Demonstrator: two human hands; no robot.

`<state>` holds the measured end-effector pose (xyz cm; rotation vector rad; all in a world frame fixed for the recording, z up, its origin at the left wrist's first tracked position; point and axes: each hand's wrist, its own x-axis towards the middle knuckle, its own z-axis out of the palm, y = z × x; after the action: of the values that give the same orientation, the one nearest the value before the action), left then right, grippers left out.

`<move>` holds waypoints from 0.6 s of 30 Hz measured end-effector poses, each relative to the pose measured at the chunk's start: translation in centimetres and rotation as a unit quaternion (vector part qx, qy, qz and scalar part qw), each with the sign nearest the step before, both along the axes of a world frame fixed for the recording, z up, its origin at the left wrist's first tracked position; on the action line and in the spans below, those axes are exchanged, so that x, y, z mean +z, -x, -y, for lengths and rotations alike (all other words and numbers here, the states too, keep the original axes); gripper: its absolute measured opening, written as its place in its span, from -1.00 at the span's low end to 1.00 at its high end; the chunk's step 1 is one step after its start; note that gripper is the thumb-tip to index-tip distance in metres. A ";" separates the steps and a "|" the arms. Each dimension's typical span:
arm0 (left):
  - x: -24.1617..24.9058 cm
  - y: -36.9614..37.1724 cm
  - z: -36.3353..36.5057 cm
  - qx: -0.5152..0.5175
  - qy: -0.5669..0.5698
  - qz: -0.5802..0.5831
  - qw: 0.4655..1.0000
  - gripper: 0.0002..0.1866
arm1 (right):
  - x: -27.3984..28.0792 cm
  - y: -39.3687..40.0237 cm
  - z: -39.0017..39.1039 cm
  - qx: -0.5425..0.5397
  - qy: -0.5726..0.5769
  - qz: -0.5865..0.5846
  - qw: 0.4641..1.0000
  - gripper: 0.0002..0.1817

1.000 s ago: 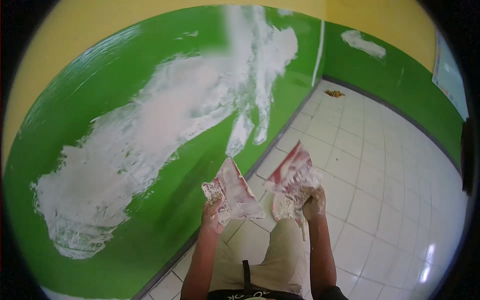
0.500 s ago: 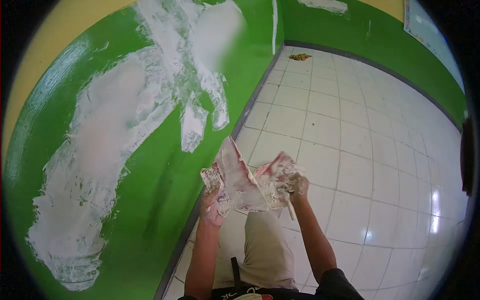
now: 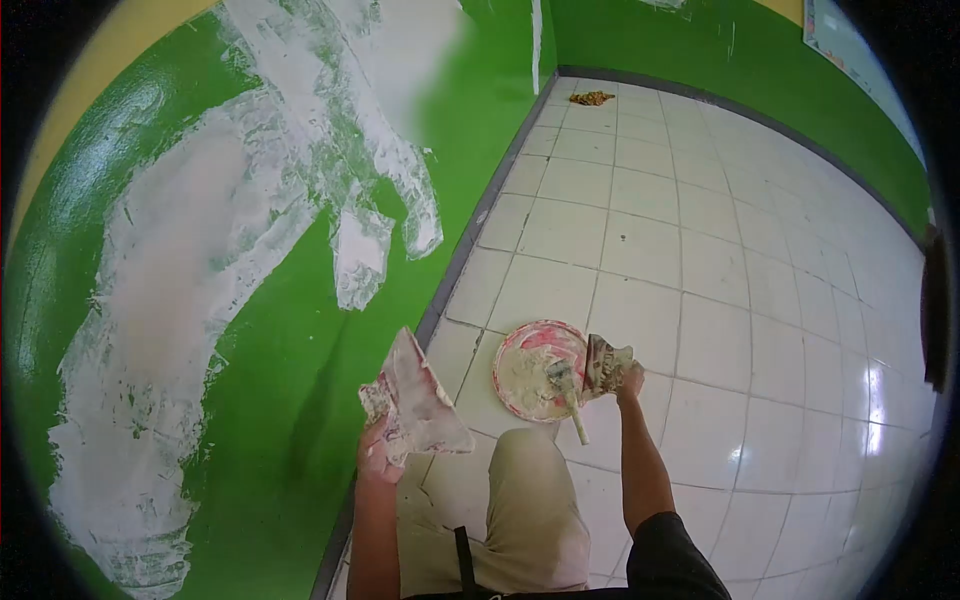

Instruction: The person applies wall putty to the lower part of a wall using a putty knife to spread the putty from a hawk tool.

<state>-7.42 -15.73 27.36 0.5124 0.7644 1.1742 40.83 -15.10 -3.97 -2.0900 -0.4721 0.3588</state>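
Observation:
My left hand (image 3: 378, 452) grips a wide, flat putty scraper (image 3: 420, 400) thickly smeared with white putty, held up beside the wall. My right hand (image 3: 631, 380) is closed on another putty scraper (image 3: 602, 366), its blade caked with putty, at the right rim of a round tub. That red-rimmed tub (image 3: 497, 375) stands on the floor in front of my knee, with off-white putty inside. A tool with a pale handle (image 3: 580, 425) rests in it, the handle leaning out over the near rim.
To my left rises a green wall (image 3: 290, 370) with broad patches of white putty (image 3: 150, 400). Pale floor tiles (image 3: 720, 330) stretch ahead and right, edged by a grey skirting (image 3: 470, 245). A crumpled brownish thing (image 3: 592, 98) lies near the far corner.
The two scrapers, close together before, are now apart. My left hand moved left and slightly down; my right hand moved right, and the tub between them has come into view.

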 end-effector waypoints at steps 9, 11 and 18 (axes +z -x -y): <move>-2.4 -0.2 1.3 -0.003 0.040 0.002 0.999 -0.50 | 3.3 0.2 -3.9 0.140 0.095 0.112 0.979 -0.47; -3.6 0.4 1.3 0.007 0.048 -0.010 0.999 -0.50 | 3.8 1.4 -3.2 0.072 0.052 0.272 0.958 -0.52; -2.4 0.0 0.4 -0.020 0.054 0.047 0.997 -0.38 | 7.9 12.7 5.7 0.224 0.174 0.223 0.933 -0.50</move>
<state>-7.43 -16.08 24.91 0.3783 0.7301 1.1054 28.15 -20.83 3.90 -2.4036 -1.2452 0.2348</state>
